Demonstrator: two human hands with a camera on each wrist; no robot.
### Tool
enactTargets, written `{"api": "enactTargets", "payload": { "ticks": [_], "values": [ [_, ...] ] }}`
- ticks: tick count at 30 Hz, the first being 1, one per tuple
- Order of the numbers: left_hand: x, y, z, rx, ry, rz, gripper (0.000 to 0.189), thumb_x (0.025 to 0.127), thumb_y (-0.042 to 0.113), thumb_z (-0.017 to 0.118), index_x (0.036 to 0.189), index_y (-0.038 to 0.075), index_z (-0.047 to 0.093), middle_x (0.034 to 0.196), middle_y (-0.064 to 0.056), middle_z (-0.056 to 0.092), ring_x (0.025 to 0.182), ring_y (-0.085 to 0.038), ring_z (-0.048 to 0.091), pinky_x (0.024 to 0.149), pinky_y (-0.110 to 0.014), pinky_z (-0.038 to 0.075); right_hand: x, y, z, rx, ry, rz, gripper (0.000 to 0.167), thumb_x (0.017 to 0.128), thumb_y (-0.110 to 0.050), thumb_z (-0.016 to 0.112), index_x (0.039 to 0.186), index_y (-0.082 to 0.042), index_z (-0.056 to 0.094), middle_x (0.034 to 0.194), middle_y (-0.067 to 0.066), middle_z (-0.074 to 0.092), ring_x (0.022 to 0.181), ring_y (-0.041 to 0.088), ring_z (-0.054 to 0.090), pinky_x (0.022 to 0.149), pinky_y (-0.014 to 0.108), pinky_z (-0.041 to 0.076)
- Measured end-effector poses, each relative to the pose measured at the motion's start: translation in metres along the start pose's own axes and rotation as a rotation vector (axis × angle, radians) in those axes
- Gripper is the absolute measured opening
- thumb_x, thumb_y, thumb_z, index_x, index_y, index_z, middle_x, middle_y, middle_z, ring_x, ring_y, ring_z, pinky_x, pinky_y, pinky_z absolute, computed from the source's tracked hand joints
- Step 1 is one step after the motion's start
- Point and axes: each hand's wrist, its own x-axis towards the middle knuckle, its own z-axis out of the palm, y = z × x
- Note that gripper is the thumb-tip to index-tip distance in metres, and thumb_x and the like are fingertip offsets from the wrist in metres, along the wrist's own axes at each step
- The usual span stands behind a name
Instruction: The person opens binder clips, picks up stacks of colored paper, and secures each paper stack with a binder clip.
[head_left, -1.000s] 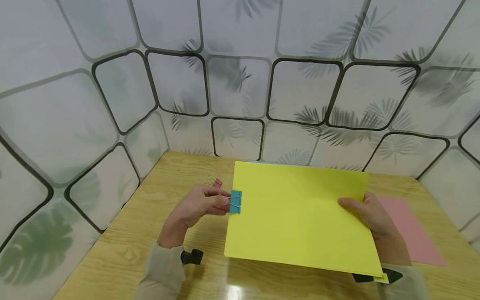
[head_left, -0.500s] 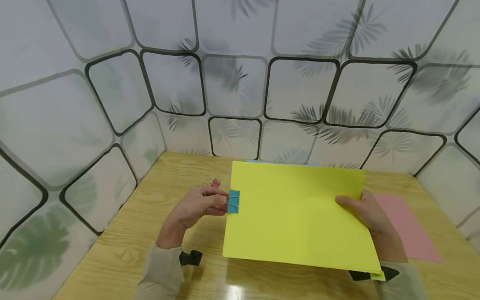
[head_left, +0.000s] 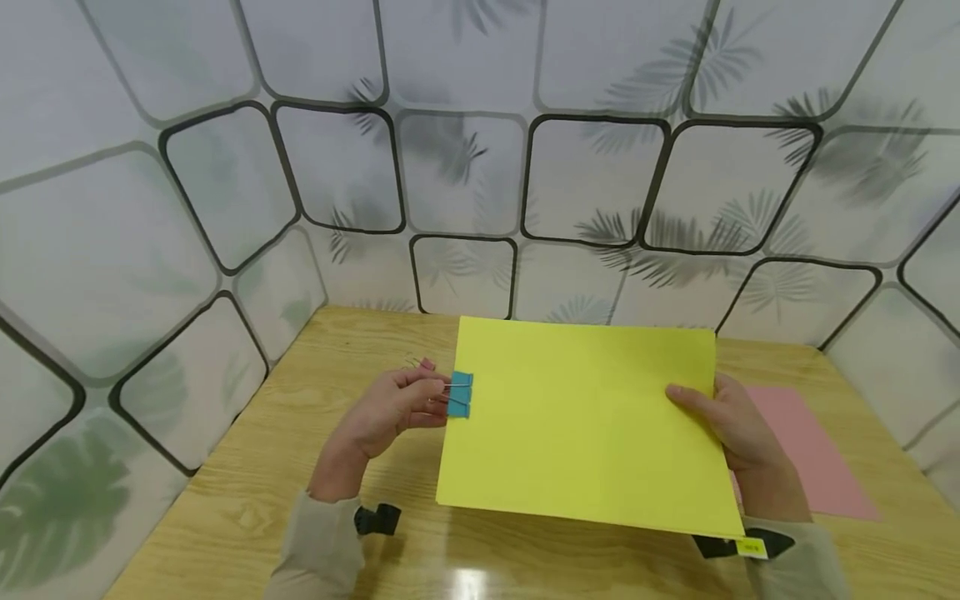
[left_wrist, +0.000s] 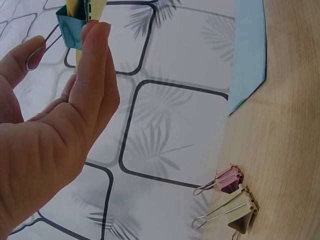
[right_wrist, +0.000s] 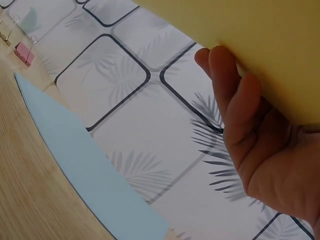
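Yellow sheets of paper (head_left: 585, 425) are held up above the table, between both hands. A teal binder clip (head_left: 460, 395) sits on their left edge, its wire handles pointing left. My left hand (head_left: 401, 404) pinches those handles between thumb and fingers; in the left wrist view the thumb is at one wire loop and the fingers lie along the clip's far side. My right hand (head_left: 738, 429) grips the right edge of the paper, thumb on the front face and fingers behind it. The right wrist view shows those fingers (right_wrist: 235, 95) against the back of the sheets.
A pink binder clip (left_wrist: 230, 179) and a cream binder clip (left_wrist: 242, 212) rest on the wooden table (head_left: 225, 533). Light blue paper (right_wrist: 85, 155) lies behind the yellow sheets. Pink paper (head_left: 813, 458) lies at the right. A patterned curtain-like wall stands behind.
The yellow sheets, clip and both hands have shifted slightly left and up in the head view, whose background also drifts left. Both holds stay the same.
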Motion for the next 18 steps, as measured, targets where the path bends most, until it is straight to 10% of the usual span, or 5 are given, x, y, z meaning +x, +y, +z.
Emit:
{"api": "enactTargets", "payload": {
  "ticks": [18],
  "values": [
    [-0.0026,0.0049,0.0027,-0.032,0.050,0.019,0.035,0.102,0.015,0.055,0.122,-0.013,0.055,0.103,-0.010,0.066,0.084,-0.017,0.071,0.082,-0.034,0.060,-0.0002,-0.0008,0.0017,-0.036,-0.031,-0.045,0.026,0.106,-0.001,0.042,0.122,-0.011,0.060,0.105,0.003,0.072,0.089,0.018,0.073,0.072,0.035,0.061]
  ]
}}
